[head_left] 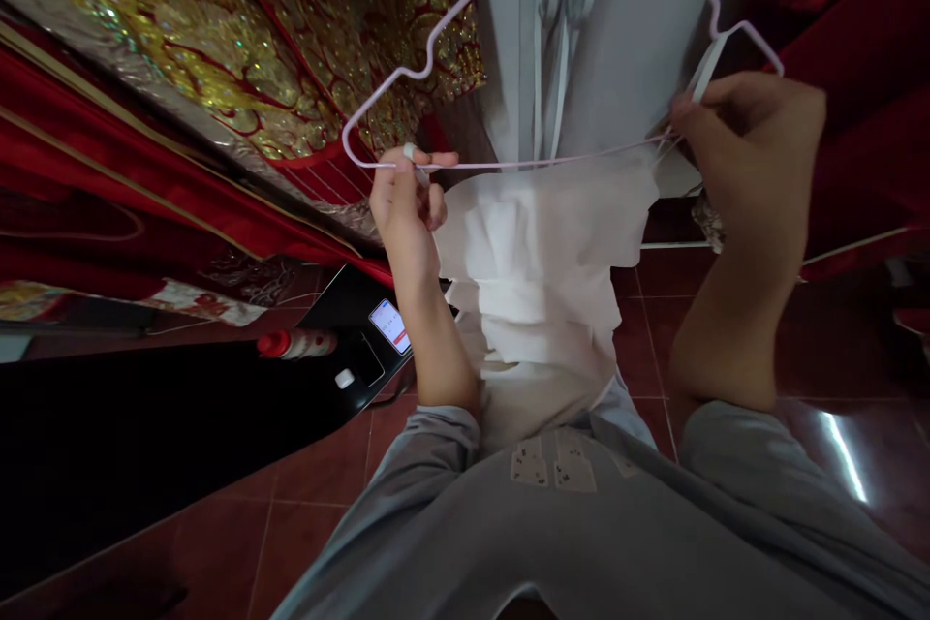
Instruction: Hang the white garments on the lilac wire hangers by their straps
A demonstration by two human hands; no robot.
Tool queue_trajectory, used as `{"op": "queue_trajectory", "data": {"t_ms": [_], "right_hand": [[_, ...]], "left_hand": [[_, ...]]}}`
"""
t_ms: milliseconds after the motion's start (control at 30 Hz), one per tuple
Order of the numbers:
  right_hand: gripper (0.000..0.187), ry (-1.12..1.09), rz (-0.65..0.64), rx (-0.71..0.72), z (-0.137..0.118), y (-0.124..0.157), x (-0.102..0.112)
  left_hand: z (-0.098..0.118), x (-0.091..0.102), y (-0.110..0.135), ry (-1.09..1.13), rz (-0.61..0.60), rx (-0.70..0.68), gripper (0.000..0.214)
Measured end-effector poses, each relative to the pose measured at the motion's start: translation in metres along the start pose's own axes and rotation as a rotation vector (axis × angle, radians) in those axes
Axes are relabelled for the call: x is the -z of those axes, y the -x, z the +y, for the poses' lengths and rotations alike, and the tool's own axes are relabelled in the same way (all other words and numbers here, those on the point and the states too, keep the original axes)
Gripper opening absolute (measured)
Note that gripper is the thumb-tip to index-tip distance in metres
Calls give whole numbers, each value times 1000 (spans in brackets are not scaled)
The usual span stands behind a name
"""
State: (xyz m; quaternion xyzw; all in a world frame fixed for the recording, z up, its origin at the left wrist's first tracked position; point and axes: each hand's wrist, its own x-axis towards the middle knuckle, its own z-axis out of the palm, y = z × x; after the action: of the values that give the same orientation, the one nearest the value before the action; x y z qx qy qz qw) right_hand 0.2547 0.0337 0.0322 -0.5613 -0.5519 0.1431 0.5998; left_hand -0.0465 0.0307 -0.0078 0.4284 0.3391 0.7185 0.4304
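A broad red cloth point(239, 29) worked in gold filled the upper left of your view, with a pale grey panel point(632, 19) beside it in the middle. Below lay a red tiled floor point(320, 484), and a black table point(108, 446) took up the lower left.

You held a white garment point(538, 252) out in front of your chest. It hung down in loose folds from a pale wire hanger point(494, 164) raised between your two hands, and its lower part rested against your grey top.

Your right hand point(756, 136) was at the hanger's right end. Its fingers were drawn in tight, pinching a thin white strap point(706, 68) of the garment where it ran up to the notch in the hanger's shoulder.

Your left hand point(407, 203) was at the hanger's lower left corner. Its thumb and forefinger were pinched narrowly on the bottom wire and the other fingers were curled in. Something small and white showed at the fingertips; you could not tell from this view what it was.

On the table's near edge lay a bottle with a red cap point(297, 344), on its side. Just to its right was a phone point(390, 325) with a lit screen, and a small white object point(344, 378) sat below them
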Motion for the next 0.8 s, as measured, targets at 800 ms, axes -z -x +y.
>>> {"op": "queue_trajectory", "data": {"t_ms": [800], "right_hand": [[34, -76, 13, 580, -8, 26, -40]], "left_hand": [[-4, -2, 6, 86, -140, -100, 29]]}}
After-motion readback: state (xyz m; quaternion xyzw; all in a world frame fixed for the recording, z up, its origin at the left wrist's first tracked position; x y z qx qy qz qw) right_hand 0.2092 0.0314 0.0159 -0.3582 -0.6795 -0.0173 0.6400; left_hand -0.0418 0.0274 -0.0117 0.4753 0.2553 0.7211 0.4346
